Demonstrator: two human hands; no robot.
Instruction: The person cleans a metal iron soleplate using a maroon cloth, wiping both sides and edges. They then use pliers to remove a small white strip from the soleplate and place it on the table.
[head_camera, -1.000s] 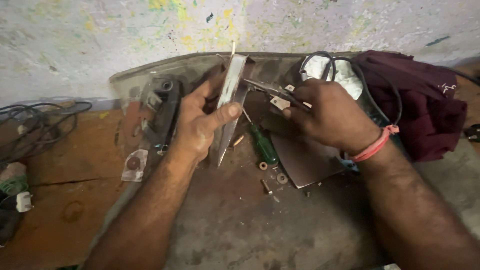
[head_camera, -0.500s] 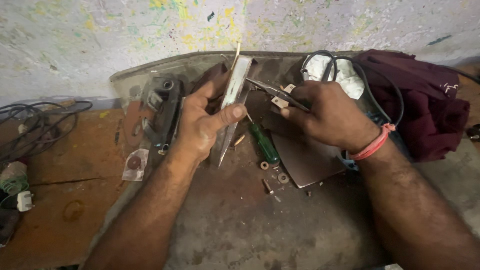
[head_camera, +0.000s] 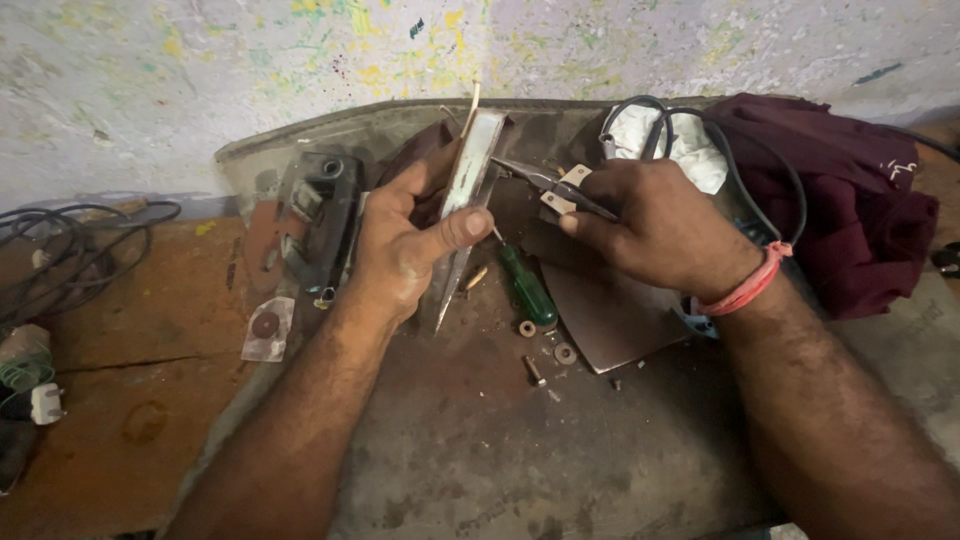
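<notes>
Fingers of my left hand (head_camera: 400, 245) are clamped around a tall, tapered metal plate (head_camera: 465, 200), thumb pressed across its face, holding it upright on the grey desk (head_camera: 480, 450). My right hand (head_camera: 655, 225), with a red band at the wrist, is closed on a pair of dark pliers (head_camera: 545, 183) whose nose reaches toward the plate's right edge, just beside it; a small tan piece (head_camera: 565, 188) sits against the pliers near my fingertips.

Taking the metal plate as the landmark: a green-handled screwdriver (head_camera: 527, 285) lies just right of its lower end, its tip hidden behind my thumb. Below and right of that, two washers (head_camera: 545, 340) and a short bolt (head_camera: 535, 370) lie loose on the desk, next to a flat brown sheet (head_camera: 610, 320) under my right hand. Left of the plate, just past my left hand, rests a dark machine part (head_camera: 315, 215). Far right of it, a maroon cloth (head_camera: 840, 190) is bunched, with a black cable (head_camera: 700, 140) looping over a white rag (head_camera: 690, 150).
</notes>
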